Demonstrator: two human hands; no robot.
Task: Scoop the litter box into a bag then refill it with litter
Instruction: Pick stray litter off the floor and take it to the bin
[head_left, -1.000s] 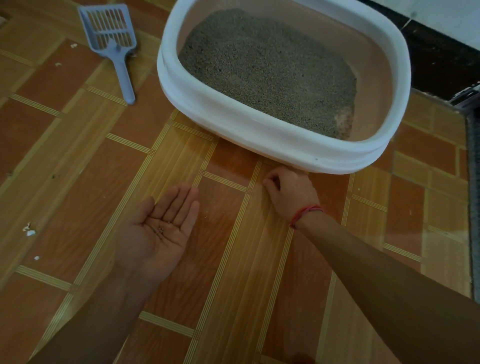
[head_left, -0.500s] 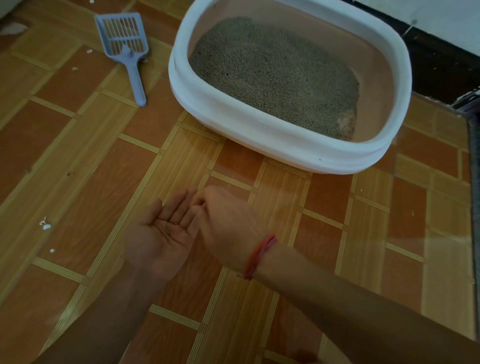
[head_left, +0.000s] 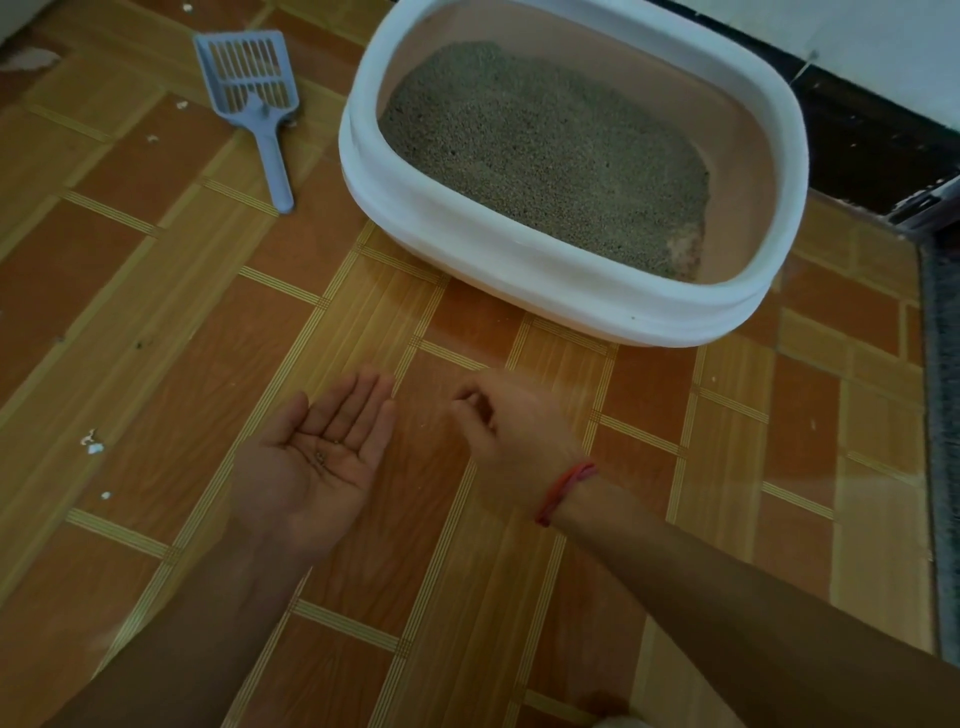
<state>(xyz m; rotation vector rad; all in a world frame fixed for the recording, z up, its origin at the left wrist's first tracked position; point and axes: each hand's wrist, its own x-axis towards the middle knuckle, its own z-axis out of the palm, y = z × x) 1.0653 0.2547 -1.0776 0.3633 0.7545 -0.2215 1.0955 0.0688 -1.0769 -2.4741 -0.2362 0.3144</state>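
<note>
Two indistinct specks (head_left: 321, 457) in left hand (head_left: 291, 483)

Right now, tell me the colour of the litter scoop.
The litter scoop is pale blue-grey, seen clearly in the head view.

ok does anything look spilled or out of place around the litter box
Small white scraps are scattered on the wood-pattern floor at the left, and a few dark litter grains sit in the open left hand. In the white oval litter box, the grey litter leaves the right end bare.
</note>
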